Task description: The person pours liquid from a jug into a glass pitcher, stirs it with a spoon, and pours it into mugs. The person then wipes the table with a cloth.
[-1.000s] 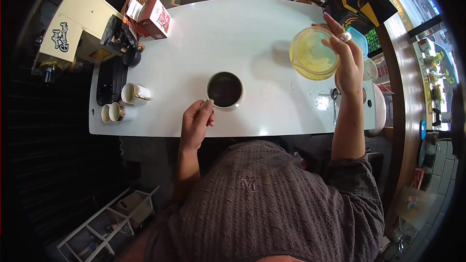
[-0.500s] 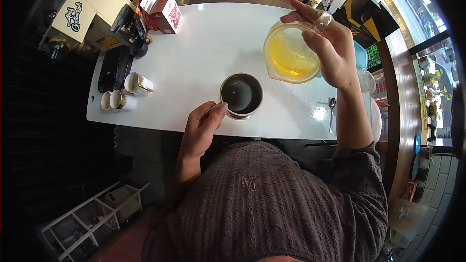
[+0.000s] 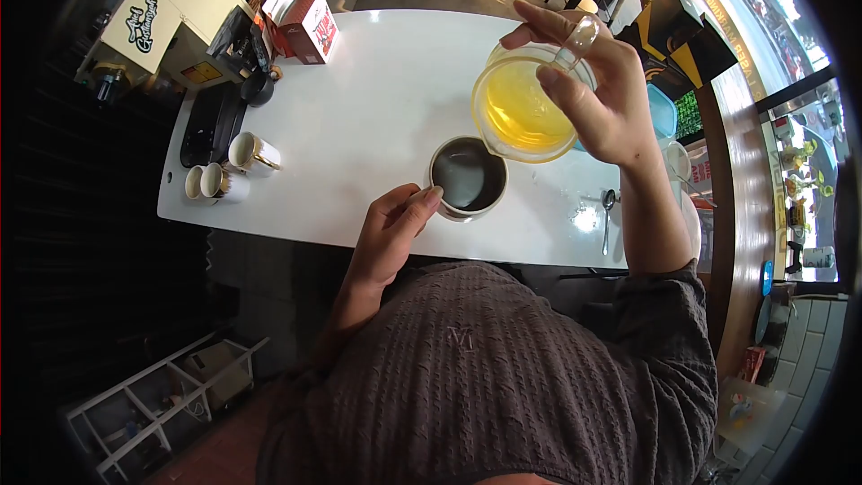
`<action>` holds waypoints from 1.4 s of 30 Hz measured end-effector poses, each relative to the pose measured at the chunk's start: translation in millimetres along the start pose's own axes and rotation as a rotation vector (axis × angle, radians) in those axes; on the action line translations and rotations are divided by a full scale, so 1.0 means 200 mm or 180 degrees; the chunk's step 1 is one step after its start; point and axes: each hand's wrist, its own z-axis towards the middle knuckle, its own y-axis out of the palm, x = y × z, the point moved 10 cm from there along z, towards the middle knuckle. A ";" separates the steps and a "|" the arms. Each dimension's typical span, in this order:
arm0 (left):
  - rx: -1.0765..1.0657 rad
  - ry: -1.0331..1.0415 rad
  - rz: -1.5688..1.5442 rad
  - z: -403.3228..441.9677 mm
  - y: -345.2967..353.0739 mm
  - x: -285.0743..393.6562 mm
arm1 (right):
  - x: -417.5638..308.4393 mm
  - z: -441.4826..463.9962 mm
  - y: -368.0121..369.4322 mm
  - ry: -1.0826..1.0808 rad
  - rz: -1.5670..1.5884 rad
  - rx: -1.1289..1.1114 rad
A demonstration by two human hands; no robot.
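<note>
Glass pitcher [image 3: 519, 108] and mug [image 3: 469, 176], one per hand.
Right hand [image 3: 609, 94] gripping handle [image 3: 582, 38], pitcher at its left; left hand [image 3: 392, 229] pinching mug at fingertips.

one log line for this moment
left hand: holds mug | right hand: holds jug, tilted toward mug | yellow liquid: in jug | spoon: on table

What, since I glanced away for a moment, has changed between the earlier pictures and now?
The right hand has brought the pitcher of yellow liquid left and closer to the mug; its lip now overlaps the mug's rim in this view. The left hand has shifted the mug right. Neither let go. The white cups, spoon and red box stayed put.
</note>
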 end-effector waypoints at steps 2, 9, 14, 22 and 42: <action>-0.0038 0.0011 -0.0072 0.01 0.01 0.01 | -0.01 0.00 0.01 -0.0122 -0.0117 -0.0055; 0.0014 0.0071 -0.0206 0.03 0.02 0.00 | 0.01 0.00 0.02 0.0021 -0.0089 -0.0135; -0.0022 0.0010 0.0026 0.04 0.02 -0.01 | 0.00 0.02 0.03 -0.0059 -0.0275 -0.0243; -0.0080 -0.0089 -0.0078 0.06 0.03 -0.03 | -0.01 0.03 0.03 -0.0157 -0.0351 -0.0252; -0.0179 -0.0033 -0.0134 0.04 0.09 -0.03 | -0.08 0.02 0.04 -0.0041 -0.0404 -0.0517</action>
